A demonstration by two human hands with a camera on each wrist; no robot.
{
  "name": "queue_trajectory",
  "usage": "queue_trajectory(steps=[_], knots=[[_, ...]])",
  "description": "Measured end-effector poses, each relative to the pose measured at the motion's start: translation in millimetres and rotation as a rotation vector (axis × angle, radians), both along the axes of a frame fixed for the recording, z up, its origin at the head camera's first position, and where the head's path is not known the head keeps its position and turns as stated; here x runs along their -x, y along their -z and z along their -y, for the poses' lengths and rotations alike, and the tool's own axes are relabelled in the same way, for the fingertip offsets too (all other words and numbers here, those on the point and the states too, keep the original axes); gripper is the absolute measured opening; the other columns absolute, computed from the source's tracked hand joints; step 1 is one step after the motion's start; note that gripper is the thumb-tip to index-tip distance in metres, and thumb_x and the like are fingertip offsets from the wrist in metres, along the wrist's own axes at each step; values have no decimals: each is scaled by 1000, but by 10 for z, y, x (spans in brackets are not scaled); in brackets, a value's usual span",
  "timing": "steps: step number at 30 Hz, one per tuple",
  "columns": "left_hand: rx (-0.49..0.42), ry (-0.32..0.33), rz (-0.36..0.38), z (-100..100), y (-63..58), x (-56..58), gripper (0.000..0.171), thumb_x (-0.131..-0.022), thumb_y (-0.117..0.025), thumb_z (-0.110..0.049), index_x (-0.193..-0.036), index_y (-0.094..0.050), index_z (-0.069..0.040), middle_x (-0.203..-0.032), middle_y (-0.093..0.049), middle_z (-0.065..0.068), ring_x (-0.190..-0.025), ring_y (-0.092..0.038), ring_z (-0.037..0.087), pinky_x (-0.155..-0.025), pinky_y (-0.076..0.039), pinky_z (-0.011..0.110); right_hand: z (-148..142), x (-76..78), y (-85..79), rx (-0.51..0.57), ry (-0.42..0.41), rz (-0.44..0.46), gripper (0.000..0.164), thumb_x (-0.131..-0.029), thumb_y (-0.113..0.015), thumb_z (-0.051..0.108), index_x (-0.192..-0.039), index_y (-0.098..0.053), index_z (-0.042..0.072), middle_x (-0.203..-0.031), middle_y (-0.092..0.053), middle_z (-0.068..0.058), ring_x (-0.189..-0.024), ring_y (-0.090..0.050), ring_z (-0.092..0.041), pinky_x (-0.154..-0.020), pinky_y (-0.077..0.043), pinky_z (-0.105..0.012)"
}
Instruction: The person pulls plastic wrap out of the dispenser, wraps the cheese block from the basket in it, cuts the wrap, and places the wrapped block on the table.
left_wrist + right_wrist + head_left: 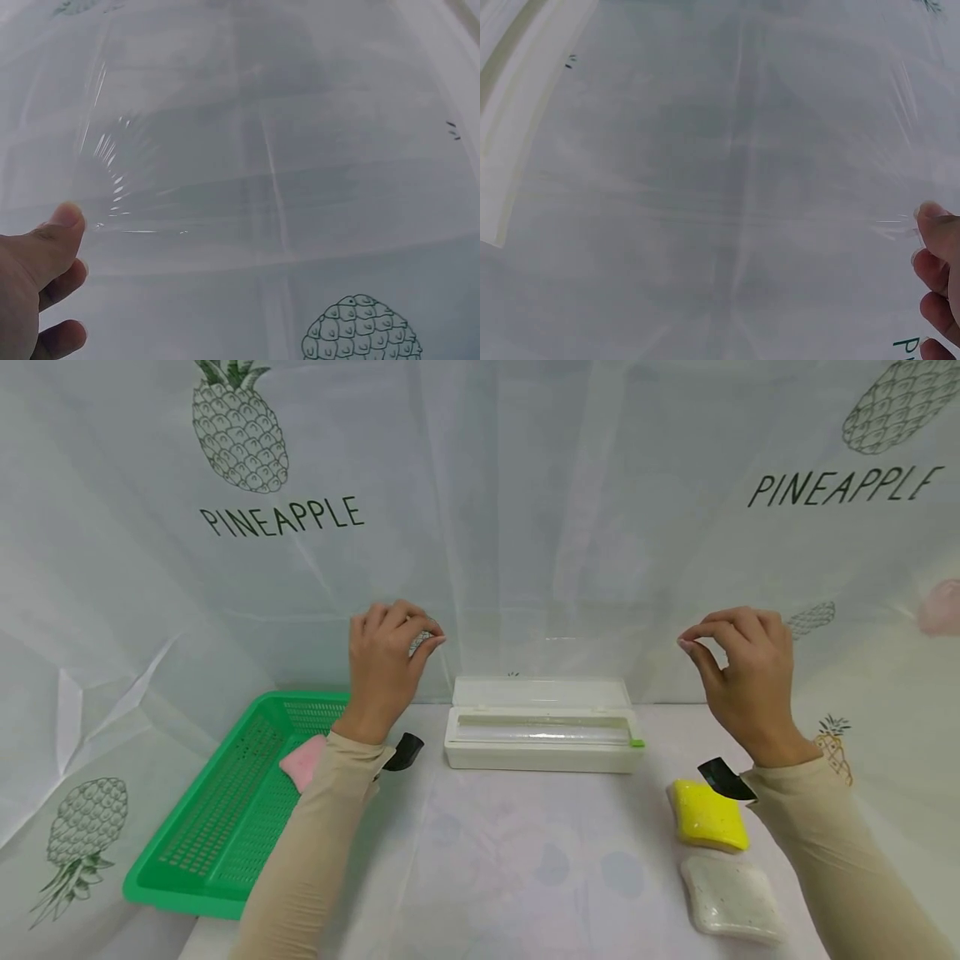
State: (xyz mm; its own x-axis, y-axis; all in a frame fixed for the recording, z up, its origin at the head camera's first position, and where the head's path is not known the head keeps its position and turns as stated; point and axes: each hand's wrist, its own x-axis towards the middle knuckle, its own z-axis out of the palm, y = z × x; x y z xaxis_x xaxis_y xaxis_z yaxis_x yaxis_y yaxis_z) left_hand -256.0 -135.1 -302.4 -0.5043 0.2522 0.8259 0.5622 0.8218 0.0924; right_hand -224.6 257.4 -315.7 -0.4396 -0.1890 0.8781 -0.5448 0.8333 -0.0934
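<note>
A sheet of clear plastic wrap stretches between my two raised hands, hardly visible except for shiny creases near the fingertips. My left hand pinches one corner between thumb and fingertips. At the other side my right hand pinches the wrap in the same way; creases fan out from its fingertips in the right wrist view. Below and between the hands stands a white wrap dispenser with its lid raised. A roll of wrap lies inside it, and a green slider sits at its right end.
A green basket stands at the left, partly behind my left sleeve, with a pink block in it. At the right, a shiny yellow block lies behind a whitish one. A pineapple-print sheet hangs behind the table.
</note>
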Motion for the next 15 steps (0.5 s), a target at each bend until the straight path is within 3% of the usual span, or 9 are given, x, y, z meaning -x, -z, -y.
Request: queue_trajectory(steps=[15], knots=[[-19,-6,3,-5,-193,2,12,-80,-71,-26,-83,-71,-14,-95,-60,0,-87,-46,23,-81,-32,42,-13,44,-208,-8,8,-23,11,-79,-71,2,-87,-67,-4,-91,-57,-18,-89,-43,-39,-76,-26,-46]])
